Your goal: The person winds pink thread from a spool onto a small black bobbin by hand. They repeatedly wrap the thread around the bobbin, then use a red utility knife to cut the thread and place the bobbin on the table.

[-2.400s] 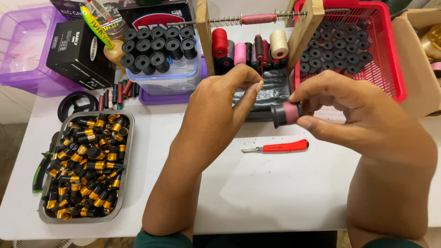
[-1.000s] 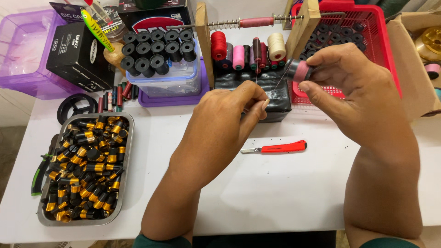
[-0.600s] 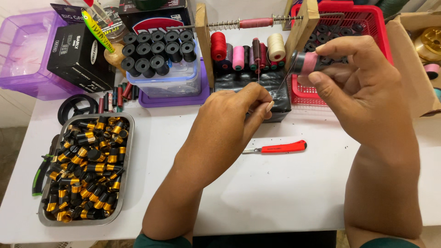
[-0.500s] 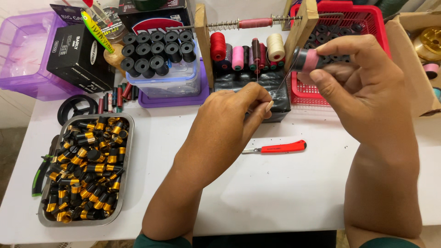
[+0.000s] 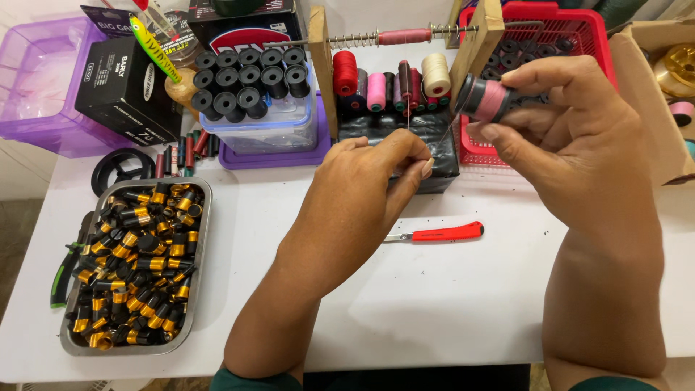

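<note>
My right hand [image 5: 572, 137] is lifted above the white table [image 5: 434, 304], fingers curled round a small black cylindrical spool wound with pink thread [image 5: 486, 99], which sits up by the wooden upright of the thread rack [image 5: 474, 43] and in front of the red plastic basket [image 5: 579, 29]. My left hand [image 5: 369, 181] is lower, near the black box under the rack [image 5: 434, 145], thumb and forefinger pinched shut on a fine thread [image 5: 443, 134] that runs up toward the spool; the strand is so thin I can barely trace it.

The spool looks light and rigid, a hard little barrel. I judge its ends are the place to grip, leaving the wound middle free; pressing on the pink windings could shift or loosen them. The thread itself seems limp and easy to snap or let slip, so a fingertip pinch close to its end with gentle tension seems right.

A red-handled small knife [image 5: 441, 233] lies on the table between my forearms. To my left sits a metal tray of black and gold cylinders [image 5: 134, 268], and farther back a clear tub of empty black spools [image 5: 250, 80].
</note>
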